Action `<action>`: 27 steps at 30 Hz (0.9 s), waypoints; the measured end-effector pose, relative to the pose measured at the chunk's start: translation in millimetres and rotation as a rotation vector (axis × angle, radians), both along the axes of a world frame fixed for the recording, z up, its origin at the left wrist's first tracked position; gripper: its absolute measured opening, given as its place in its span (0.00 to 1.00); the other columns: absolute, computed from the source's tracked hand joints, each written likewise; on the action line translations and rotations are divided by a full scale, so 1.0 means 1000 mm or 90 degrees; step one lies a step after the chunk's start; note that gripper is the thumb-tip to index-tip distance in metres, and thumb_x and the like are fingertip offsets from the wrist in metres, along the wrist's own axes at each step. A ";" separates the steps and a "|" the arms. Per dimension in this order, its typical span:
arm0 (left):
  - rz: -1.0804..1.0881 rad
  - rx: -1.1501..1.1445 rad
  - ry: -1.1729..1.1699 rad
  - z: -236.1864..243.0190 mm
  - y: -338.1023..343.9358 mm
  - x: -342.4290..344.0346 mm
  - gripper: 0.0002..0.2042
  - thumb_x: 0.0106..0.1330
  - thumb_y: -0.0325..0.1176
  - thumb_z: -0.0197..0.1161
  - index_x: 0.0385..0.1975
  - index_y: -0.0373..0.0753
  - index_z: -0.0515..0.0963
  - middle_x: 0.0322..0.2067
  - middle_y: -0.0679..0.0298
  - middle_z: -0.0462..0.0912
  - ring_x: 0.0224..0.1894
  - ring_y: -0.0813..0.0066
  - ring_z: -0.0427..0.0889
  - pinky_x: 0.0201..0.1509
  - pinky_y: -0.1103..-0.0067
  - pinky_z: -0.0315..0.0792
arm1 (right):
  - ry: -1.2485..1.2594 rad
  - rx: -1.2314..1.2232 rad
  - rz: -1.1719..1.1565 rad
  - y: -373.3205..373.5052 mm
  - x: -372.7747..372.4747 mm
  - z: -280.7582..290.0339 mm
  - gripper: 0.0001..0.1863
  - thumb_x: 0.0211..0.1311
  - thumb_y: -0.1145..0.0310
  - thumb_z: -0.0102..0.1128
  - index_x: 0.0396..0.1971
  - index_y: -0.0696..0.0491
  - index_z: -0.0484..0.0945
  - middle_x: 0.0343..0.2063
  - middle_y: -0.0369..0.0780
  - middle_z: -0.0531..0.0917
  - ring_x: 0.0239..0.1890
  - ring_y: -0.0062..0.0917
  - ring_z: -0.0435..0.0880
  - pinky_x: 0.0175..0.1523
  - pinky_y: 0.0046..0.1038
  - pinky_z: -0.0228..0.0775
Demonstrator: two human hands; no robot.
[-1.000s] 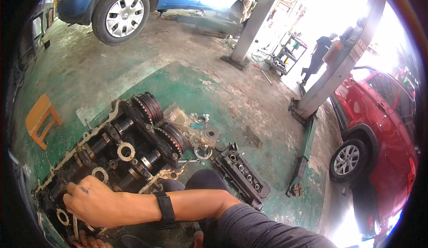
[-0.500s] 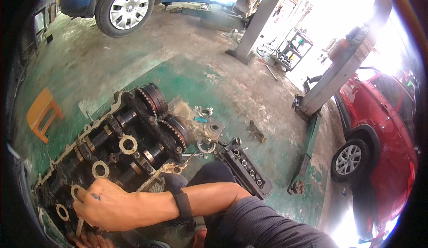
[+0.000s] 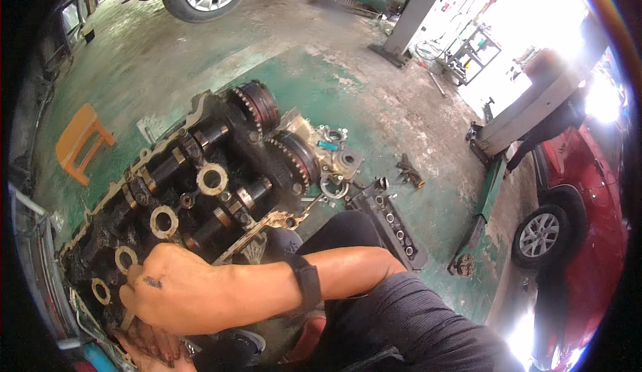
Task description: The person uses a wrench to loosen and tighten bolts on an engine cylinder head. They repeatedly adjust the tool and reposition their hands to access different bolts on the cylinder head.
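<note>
An engine cylinder head [image 3: 150, 221], dark with oil, lies in front of me. Two toothed camshaft gears [image 3: 294, 161] sit at its far end, and several pale rings [image 3: 212, 179] stand out along its middle. Over its near end, my right hand [image 3: 170, 292] is closed in a fist. A flat metal strip [image 3: 127, 319] shows just below its fingers; the rest of what it grips is hidden. Lower down, my grease-stained left hand [image 3: 152, 345] rests at the engine's near edge, its fingers stretched out and partly covered by my right hand.
A black valve cover [image 3: 394, 228] and pale metal engine parts [image 3: 341, 161] lie on the green floor to the right. An orange stool [image 3: 83, 141] stands at left. Beyond are a grey lift post [image 3: 421, 14], a wheeled tool cart [image 3: 473, 54] and a red car [image 3: 588, 238].
My view has tilted and shifted, so the engine appears higher and further right. More of my left hand shows. My right hand stays closed at the engine's near end.
</note>
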State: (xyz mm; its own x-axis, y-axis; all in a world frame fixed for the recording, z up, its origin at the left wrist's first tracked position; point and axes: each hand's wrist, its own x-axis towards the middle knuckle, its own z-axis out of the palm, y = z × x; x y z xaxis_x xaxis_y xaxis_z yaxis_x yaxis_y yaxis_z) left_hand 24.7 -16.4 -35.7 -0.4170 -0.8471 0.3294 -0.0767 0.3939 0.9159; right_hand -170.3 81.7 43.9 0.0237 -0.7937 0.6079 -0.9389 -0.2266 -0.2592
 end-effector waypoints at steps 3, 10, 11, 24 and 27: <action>0.046 0.228 0.124 0.003 -0.001 -0.004 0.37 0.66 0.46 0.66 0.67 0.27 0.61 0.53 0.41 0.78 0.51 0.55 0.81 0.50 0.66 0.78 | 0.007 0.006 -0.004 0.001 0.002 0.000 0.15 0.36 0.65 0.66 0.24 0.59 0.76 0.17 0.40 0.77 0.22 0.32 0.82 0.24 0.30 0.72; -0.022 0.671 0.454 0.015 -0.003 -0.009 0.23 0.78 0.47 0.43 0.65 0.40 0.67 0.66 0.58 0.69 0.65 0.62 0.69 0.72 0.62 0.58 | 0.007 -0.003 -0.011 0.007 0.007 0.005 0.11 0.39 0.66 0.63 0.22 0.56 0.76 0.19 0.37 0.77 0.24 0.28 0.81 0.23 0.28 0.72; -0.119 0.697 0.487 0.018 -0.002 -0.012 0.22 0.78 0.47 0.43 0.64 0.41 0.68 0.65 0.58 0.69 0.64 0.62 0.69 0.72 0.62 0.58 | 0.013 0.009 -0.012 0.008 0.006 0.006 0.10 0.40 0.66 0.63 0.22 0.56 0.76 0.20 0.37 0.76 0.24 0.27 0.81 0.22 0.28 0.71; 0.073 0.769 0.489 0.052 0.021 -0.033 0.28 0.76 0.56 0.45 0.48 0.32 0.76 0.12 0.70 0.59 0.09 0.80 0.53 0.11 0.82 0.48 | -0.008 0.057 -0.005 0.020 0.006 0.015 0.08 0.44 0.70 0.60 0.24 0.53 0.71 0.19 0.37 0.71 0.16 0.27 0.78 0.18 0.27 0.68; 0.005 0.757 0.477 0.045 0.021 -0.027 0.29 0.77 0.57 0.42 0.48 0.33 0.76 0.13 0.71 0.58 0.10 0.80 0.52 0.13 0.81 0.49 | 0.019 0.071 0.014 0.023 0.006 0.016 0.08 0.44 0.70 0.60 0.23 0.53 0.70 0.18 0.36 0.70 0.16 0.26 0.77 0.18 0.27 0.68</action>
